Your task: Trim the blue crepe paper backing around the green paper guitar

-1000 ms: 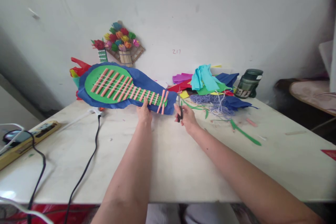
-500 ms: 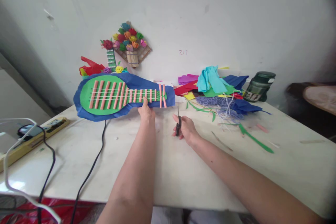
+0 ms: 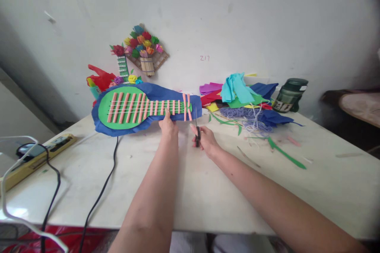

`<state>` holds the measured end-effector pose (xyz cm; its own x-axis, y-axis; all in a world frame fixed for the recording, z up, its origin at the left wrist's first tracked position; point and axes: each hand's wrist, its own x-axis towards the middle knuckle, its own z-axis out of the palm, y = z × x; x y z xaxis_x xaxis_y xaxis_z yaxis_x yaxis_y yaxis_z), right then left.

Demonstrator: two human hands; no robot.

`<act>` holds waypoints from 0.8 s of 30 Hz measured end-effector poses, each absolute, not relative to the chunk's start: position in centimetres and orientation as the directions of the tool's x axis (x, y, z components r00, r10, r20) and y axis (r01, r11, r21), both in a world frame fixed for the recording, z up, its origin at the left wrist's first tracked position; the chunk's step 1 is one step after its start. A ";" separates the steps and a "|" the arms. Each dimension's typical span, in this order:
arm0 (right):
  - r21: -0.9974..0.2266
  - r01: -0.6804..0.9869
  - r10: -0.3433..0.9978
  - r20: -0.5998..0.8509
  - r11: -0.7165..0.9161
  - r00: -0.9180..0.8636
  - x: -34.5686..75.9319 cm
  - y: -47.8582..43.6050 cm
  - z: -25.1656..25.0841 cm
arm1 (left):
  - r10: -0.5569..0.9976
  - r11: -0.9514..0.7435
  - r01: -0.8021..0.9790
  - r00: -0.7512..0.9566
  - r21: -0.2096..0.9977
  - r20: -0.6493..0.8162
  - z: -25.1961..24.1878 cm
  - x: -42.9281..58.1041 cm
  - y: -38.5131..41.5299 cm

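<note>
A paper-craft lute (image 3: 124, 108) is held up over the table, its green face edged by a wide sheet of blue paper (image 3: 166, 93). Pink strips and white strings cross the green face. My left hand (image 3: 169, 126) grips the lute's neck at its lower edge, thumb in front and the other fingers behind, out of sight. My right hand (image 3: 206, 140) is closed round the dark handles of small scissors (image 3: 197, 134). Their blades point up at the blue paper near the narrow end of the neck; whether they touch it, I cannot tell.
Coloured paper (image 3: 237, 89) and tangled lilac yarn (image 3: 240, 116) lie at the back right beside a dark green bottle (image 3: 291, 95). Green scraps (image 3: 286, 154) are on the table (image 3: 225, 201). A power strip (image 3: 38, 158) and cables occupy the left. Paper flowers (image 3: 145, 45) stand against the wall.
The lute and my left hand have shifted slightly right. My right hand has brought the scissors up and left, so the blades now overlap the blue paper in view.
</note>
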<state>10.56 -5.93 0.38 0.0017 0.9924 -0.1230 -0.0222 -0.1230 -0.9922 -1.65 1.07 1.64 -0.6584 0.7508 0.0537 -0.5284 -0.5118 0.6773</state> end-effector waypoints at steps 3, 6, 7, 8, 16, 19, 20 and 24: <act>-0.992 -0.062 0.994 -0.109 -0.108 0.009 10.7 -5.8 0.2 | 0.748 -0.462 -0.467 -0.662 0.754 0.049 1.7 -1.5 1.0; -0.993 -0.084 0.996 -0.089 -0.089 -0.004 10.7 -5.7 -0.1 | 0.749 -0.469 -0.476 -0.661 0.744 0.048 1.7 -1.4 0.9; -0.992 -0.092 0.996 -0.084 -0.084 -0.004 10.7 -5.7 -0.3 | 0.752 -0.476 -0.497 -0.658 0.725 0.043 1.8 -1.4 0.9; -0.992 -0.103 0.997 -0.080 -0.080 -0.003 10.7 -5.6 -0.4 | 0.757 -0.480 -0.521 -0.652 0.705 0.033 1.8 -1.4 0.9; -0.988 -0.147 0.998 -0.052 -0.048 0.019 10.6 -4.6 -1.2 | 0.743 -0.509 -0.554 -0.669 0.659 0.011 1.8 -1.1 1.0; -0.987 -0.153 0.998 -0.049 -0.044 0.026 10.6 -4.5 -1.2 | 0.742 -0.537 -0.585 -0.671 0.608 0.011 1.7 -1.0 1.1; -0.987 -0.158 0.998 -0.048 -0.043 0.029 10.6 -4.5 -1.3 | 0.745 -0.536 -0.599 -0.667 0.594 0.000 1.7 -1.0 1.2; -0.985 -0.166 0.998 -0.043 -0.036 0.037 10.6 -4.6 -1.2 | 0.754 -0.522 -0.644 -0.655 0.559 -0.051 1.7 -0.9 1.2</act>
<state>10.65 -4.62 -1.22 0.0368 0.9984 -0.0431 -0.1657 -0.0364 -0.9855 -0.90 1.17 1.69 -0.6553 0.7537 -0.0506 -0.6437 -0.5221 0.5595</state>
